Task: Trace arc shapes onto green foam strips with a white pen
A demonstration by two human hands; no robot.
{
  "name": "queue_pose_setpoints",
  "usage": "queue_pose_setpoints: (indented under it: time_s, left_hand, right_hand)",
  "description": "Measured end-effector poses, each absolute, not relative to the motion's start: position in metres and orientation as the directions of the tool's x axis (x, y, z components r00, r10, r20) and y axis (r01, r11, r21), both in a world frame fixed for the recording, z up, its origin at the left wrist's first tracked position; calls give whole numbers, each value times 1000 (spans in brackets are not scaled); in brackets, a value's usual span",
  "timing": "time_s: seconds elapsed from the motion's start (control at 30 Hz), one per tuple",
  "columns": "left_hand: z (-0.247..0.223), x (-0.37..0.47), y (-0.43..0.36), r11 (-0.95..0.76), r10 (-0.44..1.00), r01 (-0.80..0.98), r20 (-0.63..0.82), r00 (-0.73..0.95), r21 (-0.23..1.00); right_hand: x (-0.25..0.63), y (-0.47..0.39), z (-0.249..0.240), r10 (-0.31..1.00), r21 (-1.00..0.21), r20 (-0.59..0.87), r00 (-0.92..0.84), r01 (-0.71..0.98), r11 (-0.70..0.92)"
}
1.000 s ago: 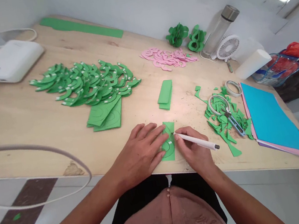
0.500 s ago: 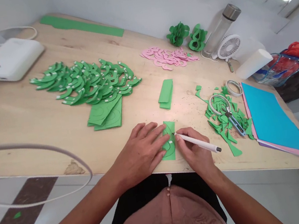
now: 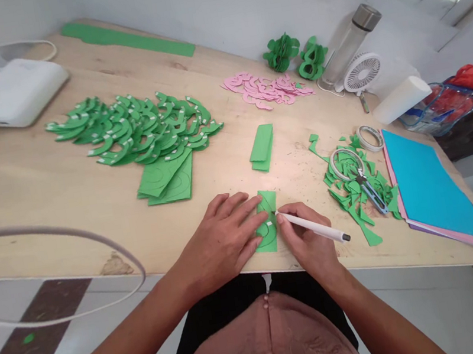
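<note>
My left hand [image 3: 230,235] lies flat with fingers spread, its fingertips pressing on a small green paper piece [image 3: 268,242] near the table's front edge. A curved cut-out with a white mark seems to lie on that piece, partly under my fingers. In my right hand [image 3: 309,240] is a white pen [image 3: 314,226], its tip at the right edge of the green paper. Beyond them lies a folded green paper [image 3: 262,146]. Green rectangles with drawn curves [image 3: 169,181] are stacked to the left, beside a heap of curved green cut-outs [image 3: 139,126].
Green scraps [image 3: 361,214] lie to the right with scissors [image 3: 371,194] and tape rolls [image 3: 369,138], beside coloured sheets [image 3: 433,187]. Pink cut-outs [image 3: 267,88], a bottle [image 3: 345,43] and a small fan [image 3: 361,73] stand farther back. A white device [image 3: 14,92] and cable [image 3: 112,244] occupy the left.
Both hands stay almost in place; the pen tip remains at the paper's right edge with at most a slight shift. The view has shifted very slightly.
</note>
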State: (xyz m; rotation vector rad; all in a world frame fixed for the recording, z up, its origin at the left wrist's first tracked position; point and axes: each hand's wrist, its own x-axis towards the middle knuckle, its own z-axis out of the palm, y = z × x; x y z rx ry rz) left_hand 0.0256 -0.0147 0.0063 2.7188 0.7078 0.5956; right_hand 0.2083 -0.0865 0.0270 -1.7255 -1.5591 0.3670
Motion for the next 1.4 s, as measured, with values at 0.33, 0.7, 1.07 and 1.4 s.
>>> queue_pose_setpoints:
  time_s: [0.33, 0.7, 1.07, 1.4]
  left_hand:
    - [7, 26, -15, -842, 517, 409, 312, 797, 351]
    - [7, 26, -15, -842, 517, 404, 316, 796, 359]
    - [7, 25, -15, -846, 512, 401, 327, 794, 352]
    - [7, 26, -15, -849, 506, 397, 322, 800, 349]
  right_hand:
    - [206, -89, 27, 941, -695, 277, 194, 717, 57]
    - [204, -91, 27, 950, -738, 241, 197, 673, 48]
    - [206, -89, 28, 956, -806, 176, 236, 591, 2]
    - [206, -106, 35, 942, -681, 334, 26, 698, 222]
